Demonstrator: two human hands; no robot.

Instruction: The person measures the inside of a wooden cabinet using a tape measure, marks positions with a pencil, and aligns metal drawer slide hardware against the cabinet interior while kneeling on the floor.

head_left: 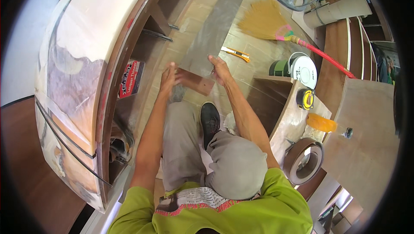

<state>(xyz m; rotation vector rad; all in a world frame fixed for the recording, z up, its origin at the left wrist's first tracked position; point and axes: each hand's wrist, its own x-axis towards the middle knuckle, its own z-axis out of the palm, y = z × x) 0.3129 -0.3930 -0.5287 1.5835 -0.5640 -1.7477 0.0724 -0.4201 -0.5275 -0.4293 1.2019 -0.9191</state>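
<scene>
A long grey panel (207, 27) reaches from the top down to my hands, with a reddish-brown, slightly blurred piece (197, 83) at its near end. My left hand (169, 75) is closed at the panel's lower left corner. My right hand (220, 71) grips the panel's right edge near that end, thumb on top. An orange utility knife (235, 53) lies on the tiled floor just right of the panel. My shoe (209, 124) is below the brown piece.
A counter with a marbled top (82, 31) curves along the left, a thinner can (130, 78) beneath. On the right are a straw broom (263, 18), a white-lidded bucket (303, 72), and a wooden ledge (282, 126) holding a tape measure (305, 99), orange tape roll (321, 122) and edging roll (293, 165).
</scene>
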